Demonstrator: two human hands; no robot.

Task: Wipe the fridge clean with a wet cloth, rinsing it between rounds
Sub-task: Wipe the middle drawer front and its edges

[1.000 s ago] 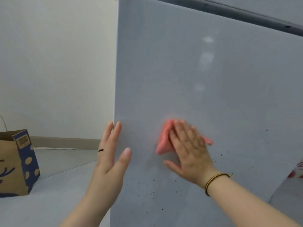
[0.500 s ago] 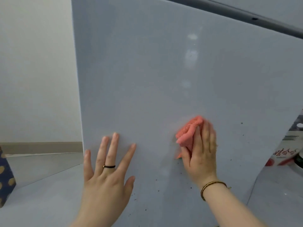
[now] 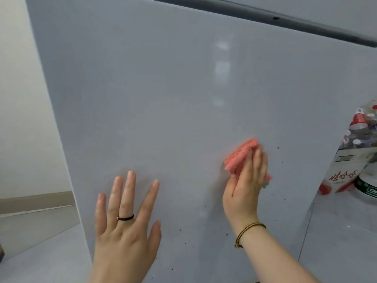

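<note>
A bunched coral-pink waffle-textured cloth (image 3: 240,155) is pressed against the pale grey glossy fridge door (image 3: 163,99), low on its right half. The right hand (image 3: 246,188) grips it: the fingers lie lightly bent over the wad, the thumb sits at its lower edge, and a little pink shows past the far side of the hand. A thin braided gold-and-dark bracelet (image 3: 247,231) circles that wrist.

The door's sheen carries a soft streak of reflected light up the middle. Small dark specks (image 3: 277,148) dot it to the right of the cloth and below both hands. The left hand (image 3: 126,231) lies flat on the door, fingers straight and spread, holding nothing, with a thin black ring (image 3: 125,217) on one finger. A dark strip (image 3: 265,12) crosses above the door.

Past the door's right edge stands a white carton (image 3: 342,172) printed with large red characters, seen at a slant and not clear enough to read, and a small grey-framed panel higher on its side. Behind it are clear plastic bottles (image 3: 359,123) with red-and-white and white caps; their contents cannot be told. Beside the carton is a round white container (image 3: 367,185) with a dark green band bearing white lettering, cut off at the frame edge.

At the left are an off-white wall (image 3: 20,99), a beige skirting board (image 3: 36,199) and pale floor (image 3: 40,252).
</note>
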